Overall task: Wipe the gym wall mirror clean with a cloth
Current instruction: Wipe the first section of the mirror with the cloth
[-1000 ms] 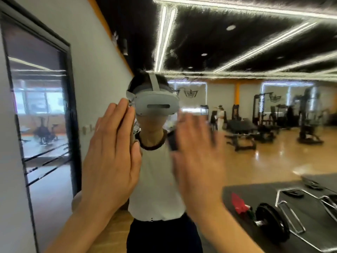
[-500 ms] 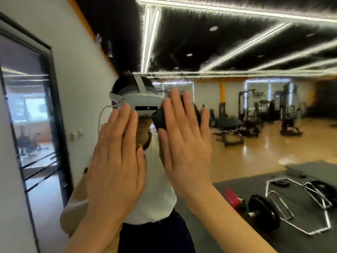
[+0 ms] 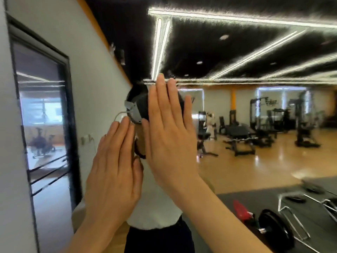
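A large wall mirror (image 3: 255, 152) fills the view, giving back a gym with a pale wooden floor, black ceiling with strip lights, dark weight machines (image 3: 242, 136) and a black rubber mat carrying a black plate dumbbell (image 3: 275, 232); a black-framed glass door (image 3: 43, 125) stands at the left. Both hands are raised flat toward the glass, fingers straight and together: the left hand (image 3: 114, 172) lower, the right hand (image 3: 170, 137) higher and just beside it. Neither shows a cloth; a dark patch (image 3: 144, 106) behind the right fingers may be one, but I cannot tell. The glass is likely rigid, smooth and slippery, fragile under hard pressure, so it wants broad, even palm contact through a soft, light cloth. No containers are visible.
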A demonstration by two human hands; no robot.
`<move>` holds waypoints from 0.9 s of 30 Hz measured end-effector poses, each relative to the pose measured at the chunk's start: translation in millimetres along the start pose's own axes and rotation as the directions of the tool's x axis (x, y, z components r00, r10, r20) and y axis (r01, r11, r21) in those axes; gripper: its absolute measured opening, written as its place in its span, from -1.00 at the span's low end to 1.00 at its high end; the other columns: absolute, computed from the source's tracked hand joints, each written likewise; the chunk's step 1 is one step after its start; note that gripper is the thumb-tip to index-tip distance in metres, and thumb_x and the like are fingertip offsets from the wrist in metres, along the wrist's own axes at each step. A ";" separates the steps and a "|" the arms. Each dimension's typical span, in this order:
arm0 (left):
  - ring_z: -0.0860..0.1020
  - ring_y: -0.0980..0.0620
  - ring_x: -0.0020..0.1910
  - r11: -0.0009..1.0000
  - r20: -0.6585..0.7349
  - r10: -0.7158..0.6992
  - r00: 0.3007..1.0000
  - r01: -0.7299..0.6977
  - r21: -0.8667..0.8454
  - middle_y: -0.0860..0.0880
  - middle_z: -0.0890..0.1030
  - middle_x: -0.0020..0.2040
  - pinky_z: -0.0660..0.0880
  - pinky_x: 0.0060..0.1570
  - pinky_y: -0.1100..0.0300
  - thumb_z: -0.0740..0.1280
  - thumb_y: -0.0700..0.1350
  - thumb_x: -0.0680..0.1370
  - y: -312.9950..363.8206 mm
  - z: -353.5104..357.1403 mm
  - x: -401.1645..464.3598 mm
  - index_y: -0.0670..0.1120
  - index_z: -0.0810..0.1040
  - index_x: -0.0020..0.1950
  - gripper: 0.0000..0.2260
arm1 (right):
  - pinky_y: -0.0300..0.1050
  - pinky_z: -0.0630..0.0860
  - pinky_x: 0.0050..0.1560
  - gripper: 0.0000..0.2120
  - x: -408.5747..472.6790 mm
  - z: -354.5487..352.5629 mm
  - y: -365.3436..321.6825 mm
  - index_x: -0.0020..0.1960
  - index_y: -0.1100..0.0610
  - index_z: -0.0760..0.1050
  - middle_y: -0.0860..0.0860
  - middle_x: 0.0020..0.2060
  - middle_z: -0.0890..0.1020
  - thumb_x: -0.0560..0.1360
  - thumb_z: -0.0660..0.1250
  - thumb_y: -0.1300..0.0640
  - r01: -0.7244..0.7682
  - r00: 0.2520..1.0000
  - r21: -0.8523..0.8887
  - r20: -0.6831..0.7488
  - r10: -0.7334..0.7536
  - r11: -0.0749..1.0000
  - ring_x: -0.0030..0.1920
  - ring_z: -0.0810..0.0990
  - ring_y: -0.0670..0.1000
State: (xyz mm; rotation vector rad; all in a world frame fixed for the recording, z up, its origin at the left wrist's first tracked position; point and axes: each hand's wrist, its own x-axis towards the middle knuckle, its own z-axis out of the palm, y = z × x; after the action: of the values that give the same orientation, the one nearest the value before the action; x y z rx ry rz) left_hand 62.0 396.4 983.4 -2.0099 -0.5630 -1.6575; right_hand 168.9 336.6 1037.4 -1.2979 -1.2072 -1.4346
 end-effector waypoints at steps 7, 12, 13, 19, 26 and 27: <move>0.15 -0.12 0.59 0.999 -0.013 0.015 1.000 -0.015 0.033 -0.18 0.21 0.58 0.03 0.58 0.09 0.07 -0.12 0.63 4.2 -3.7 2.8 -0.22 0.14 0.59 -0.48 | -0.05 -0.30 0.57 -0.46 -8.7 -31.1 122.6 0.61 0.29 0.05 0.20 0.61 0.09 0.71 -0.05 0.05 -0.387 0.917 0.038 -0.086 0.388 0.921 0.62 -0.01 0.17; 0.06 0.07 0.62 0.999 -0.014 -0.032 0.999 0.033 0.025 -0.15 0.22 0.59 0.03 0.59 0.13 0.09 -0.11 0.63 4.8 -4.0 2.9 -0.21 0.16 0.59 -0.47 | 0.10 -0.17 0.58 -0.46 17.5 -5.7 29.7 0.60 0.28 0.08 0.21 0.60 0.13 0.68 -0.03 0.06 -0.135 0.989 0.055 -0.045 0.138 0.989 0.61 0.04 0.18; 0.09 0.05 0.61 0.999 -0.011 -0.042 0.999 0.042 0.018 -0.16 0.24 0.59 0.04 0.59 0.13 0.10 -0.10 0.63 4.4 -4.1 3.1 -0.23 0.18 0.59 -0.47 | 0.09 -0.19 0.58 -0.45 23.0 -0.4 9.0 0.60 0.27 0.08 0.20 0.60 0.14 0.67 -0.06 0.06 -0.043 0.999 0.067 -0.017 0.044 0.997 0.61 0.05 0.16; 0.06 0.05 0.62 1.000 -0.023 -0.014 1.000 0.014 0.009 -0.15 0.21 0.59 0.04 0.59 0.08 0.10 -0.11 0.63 2.7 -4.8 2.3 -0.20 0.16 0.59 -0.48 | 0.01 -0.22 0.58 -0.45 27.4 -13.2 73.5 0.61 0.24 0.09 0.18 0.60 0.13 0.66 0.11 0.18 -0.029 1.000 0.039 -0.004 0.029 0.999 0.61 0.03 0.13; 0.04 0.02 0.62 1.000 -0.004 -0.001 1.000 0.001 0.015 -0.14 0.16 0.60 0.01 0.59 0.07 0.05 -0.09 0.66 2.3 -3.1 0.9 -0.19 0.12 0.60 -0.50 | 0.16 -0.18 0.58 -0.48 4.6 -25.0 104.2 0.61 0.29 0.05 0.21 0.61 0.09 0.71 -0.07 0.10 -0.476 0.869 0.054 -0.127 0.479 0.878 0.61 0.00 0.18; 0.01 0.04 0.62 1.000 -0.006 -0.001 1.000 0.002 0.008 -0.16 0.16 0.60 0.01 0.59 0.07 0.04 -0.09 0.66 1.4 -2.3 0.2 -0.20 0.11 0.60 -0.50 | 0.13 -0.18 0.58 -0.48 -0.1 -19.5 73.7 0.61 0.28 0.05 0.21 0.61 0.09 0.70 -0.05 0.10 -0.404 0.907 0.042 -0.106 0.407 0.914 0.61 -0.01 0.16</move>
State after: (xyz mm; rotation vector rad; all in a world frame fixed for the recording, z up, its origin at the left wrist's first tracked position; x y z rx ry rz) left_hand 61.0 393.9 983.8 -1.9987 -0.5678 -1.6597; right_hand 237.0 303.5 1045.9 -1.3415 -0.8120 -1.1705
